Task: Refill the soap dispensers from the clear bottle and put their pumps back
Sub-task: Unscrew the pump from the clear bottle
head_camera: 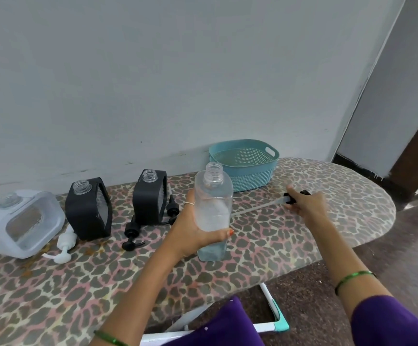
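Note:
My left hand (pixel 193 231) grips the clear bottle (pixel 213 211) upright at the middle of the board; its neck is uncapped and liquid fills the bottom. My right hand (pixel 305 204) is closed on a black pump (pixel 290 198) whose long tube lies on the board to the right of the bottle. Two black dispensers (pixel 88 211) (pixel 150 196) and a white dispenser (pixel 20 223) stand to the left with bare necks. Loose black pumps (pixel 131 236) (pixel 171 209) and a white pump (pixel 64 244) lie beside them.
The leopard-print board (pixel 327 236) runs along a white wall, with its rounded end at the right. A teal perforated basket (pixel 245 166) stands at the back right. Below the near edge are the board's white and teal frame (pixel 275 320) and the dark floor.

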`<state>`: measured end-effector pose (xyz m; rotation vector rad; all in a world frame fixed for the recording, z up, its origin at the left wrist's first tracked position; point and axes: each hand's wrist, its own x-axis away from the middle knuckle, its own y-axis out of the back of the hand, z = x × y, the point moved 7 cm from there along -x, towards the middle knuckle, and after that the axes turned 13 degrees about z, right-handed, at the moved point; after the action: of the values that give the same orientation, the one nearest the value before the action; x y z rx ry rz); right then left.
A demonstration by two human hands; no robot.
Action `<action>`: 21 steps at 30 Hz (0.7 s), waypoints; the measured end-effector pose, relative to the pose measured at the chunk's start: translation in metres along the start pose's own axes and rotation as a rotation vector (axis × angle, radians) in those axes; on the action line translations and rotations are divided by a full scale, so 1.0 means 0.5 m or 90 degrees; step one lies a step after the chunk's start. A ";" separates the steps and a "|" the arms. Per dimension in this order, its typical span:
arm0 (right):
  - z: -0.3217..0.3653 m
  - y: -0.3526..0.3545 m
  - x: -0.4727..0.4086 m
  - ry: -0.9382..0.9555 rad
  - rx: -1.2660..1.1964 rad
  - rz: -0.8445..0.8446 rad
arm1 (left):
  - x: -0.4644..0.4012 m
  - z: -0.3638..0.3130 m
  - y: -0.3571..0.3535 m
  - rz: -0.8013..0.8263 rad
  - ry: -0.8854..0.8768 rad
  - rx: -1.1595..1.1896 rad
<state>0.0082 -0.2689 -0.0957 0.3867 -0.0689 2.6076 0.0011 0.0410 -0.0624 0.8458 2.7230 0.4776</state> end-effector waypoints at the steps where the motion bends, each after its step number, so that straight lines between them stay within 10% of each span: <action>1: -0.004 0.002 -0.002 -0.008 0.016 -0.008 | -0.001 0.002 0.000 0.002 0.000 -0.001; 21: 0.030 -0.030 0.024 0.130 0.534 -0.164 | 0.000 0.006 0.000 0.002 0.002 -0.001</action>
<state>0.0095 -0.2518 -0.0782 0.3682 1.0876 2.2836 0.0022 0.0417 -0.0654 0.8488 2.7237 0.4822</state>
